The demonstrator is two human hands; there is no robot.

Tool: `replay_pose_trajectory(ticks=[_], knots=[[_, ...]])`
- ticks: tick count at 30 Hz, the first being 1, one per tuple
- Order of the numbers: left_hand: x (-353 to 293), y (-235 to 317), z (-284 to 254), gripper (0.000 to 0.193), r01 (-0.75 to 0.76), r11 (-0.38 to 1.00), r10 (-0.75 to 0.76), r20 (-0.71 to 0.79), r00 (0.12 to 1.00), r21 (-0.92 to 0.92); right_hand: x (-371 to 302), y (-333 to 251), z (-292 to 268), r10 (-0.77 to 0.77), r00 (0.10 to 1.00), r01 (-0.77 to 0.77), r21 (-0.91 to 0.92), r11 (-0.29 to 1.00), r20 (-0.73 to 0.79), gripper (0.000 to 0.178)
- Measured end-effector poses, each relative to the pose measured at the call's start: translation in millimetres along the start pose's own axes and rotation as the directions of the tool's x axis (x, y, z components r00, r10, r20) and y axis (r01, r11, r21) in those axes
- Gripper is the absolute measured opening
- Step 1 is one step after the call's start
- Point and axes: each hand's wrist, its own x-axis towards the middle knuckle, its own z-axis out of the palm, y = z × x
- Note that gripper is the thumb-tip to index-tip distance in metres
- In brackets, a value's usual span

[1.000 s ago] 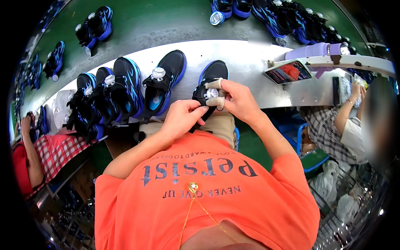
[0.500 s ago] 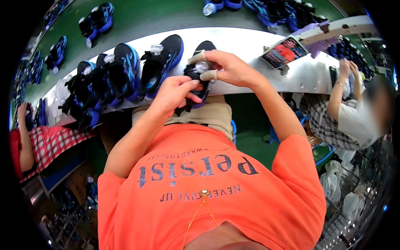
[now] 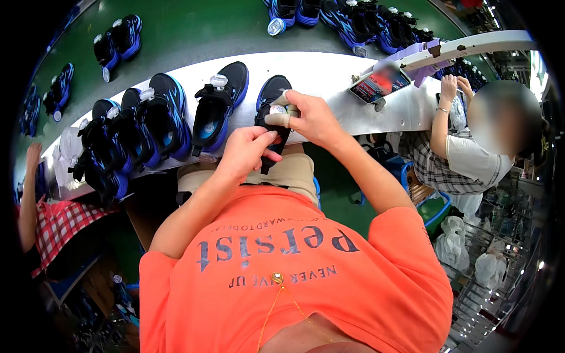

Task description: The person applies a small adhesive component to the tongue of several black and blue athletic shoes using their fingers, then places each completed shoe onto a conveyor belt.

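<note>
While the left hand (image 3: 242, 154) meets the shoe (image 3: 273, 88), its dial (image 3: 278, 109) sits between the fingers of the right hand (image 3: 316, 120)

At the left of the metal bench (image 3: 326, 76), black-and-blue shoes (image 3: 162, 88) stand in a row, and one neighbouring shoe (image 3: 234, 78) stands near the person's left hand. That hand's thumb and forefinger are drawn together over the held shoe's opening; whether they pinch anything cannot be told. The held shoe points its toe away across the bench, its heel toward the person's lap; whether the bench bears its weight is unclear. On the right, thumb and forefinger, both in beige finger covers (image 3: 278, 120), grip the clear dial from either side.

Good handling here would probably mean an even pinch on the dial's rim, so that it does not tip, with the left hand steadying the upper near the opening, clear of the dial. A loose heel could let the shoe swing.

As for writing, a round pale-blue label (image 3: 209, 127) inside the neighbouring shoe is too small to read. The orange shirt (image 3: 294, 294) carries several lines of dark lettering, the largest line easily legible though upside down. Farther right, a phone (image 3: 381, 82) shows a lit, coloured screen whose small text cannot be made out.
</note>
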Motion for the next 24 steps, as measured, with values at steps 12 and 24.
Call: replay_pose_trajectory(ticks=[12, 24], knots=[[-6, 9, 0, 0.03, 0.123, 0.987, -0.118, 0.051, 0.992, -0.102, 3, 1, -25, 0.161, 0.965, -0.159, -0.025, 0.987, 0.209, 0.044], [-8, 10, 9, 0.03, 0.093, 0.992, -0.094, -0.01, 0.996, -0.083, -15, 5, -19, 0.038, 0.993, -0.015, 0.197, 0.98, -0.112, 0.027]])
